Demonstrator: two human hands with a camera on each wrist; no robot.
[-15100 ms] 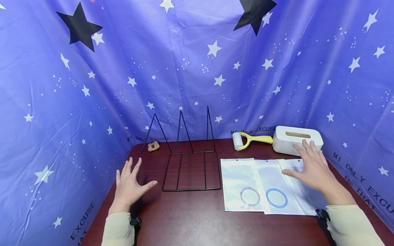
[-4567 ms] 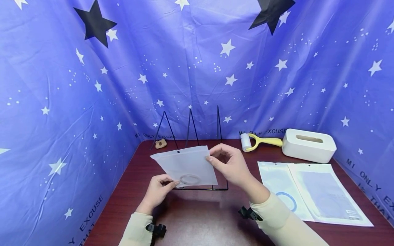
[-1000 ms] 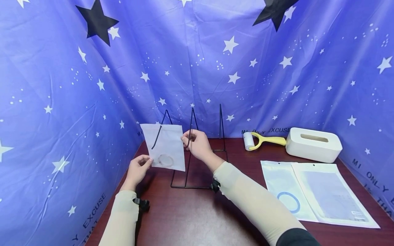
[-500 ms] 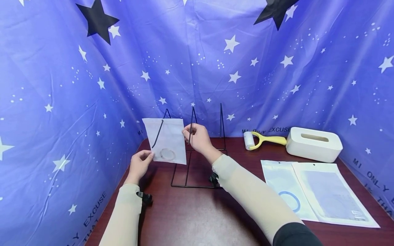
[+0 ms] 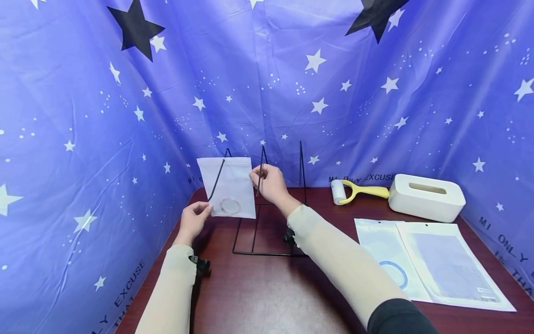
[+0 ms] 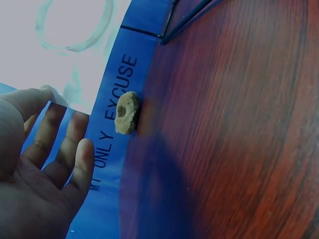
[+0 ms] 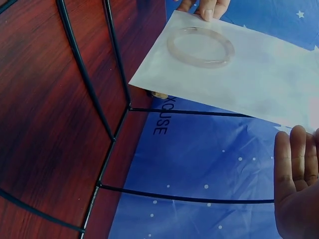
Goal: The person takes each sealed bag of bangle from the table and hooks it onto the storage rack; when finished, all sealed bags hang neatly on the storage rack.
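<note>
A white pouch (image 5: 239, 178) with a pale bangle (image 7: 205, 63) inside hangs at the left prong (image 5: 216, 181) of a black wire rack (image 5: 271, 254). The prong comes out through the hole at the pouch's top and slants down in front of it. My left hand (image 5: 193, 223) pinches the pouch's lower left corner between thumb and forefinger; its other fingers are loosely bent in the left wrist view. My right hand (image 5: 272, 186), behind the middle prong, pinches the right edge near the top.
On the right lie two more white pouches, one (image 5: 375, 250) showing a blue ring, the other (image 5: 459, 301) overlapping it. Behind them are a yellow-handled lint roller (image 5: 369, 189) and a white tissue box (image 5: 425, 204). A small tan bear-like piece (image 6: 127, 113) sits at the back left.
Both hands were spread open at first, with the pouch flat on the table. They lifted it to the rack. Over the last second it has moved up and farther back along the left prong.
</note>
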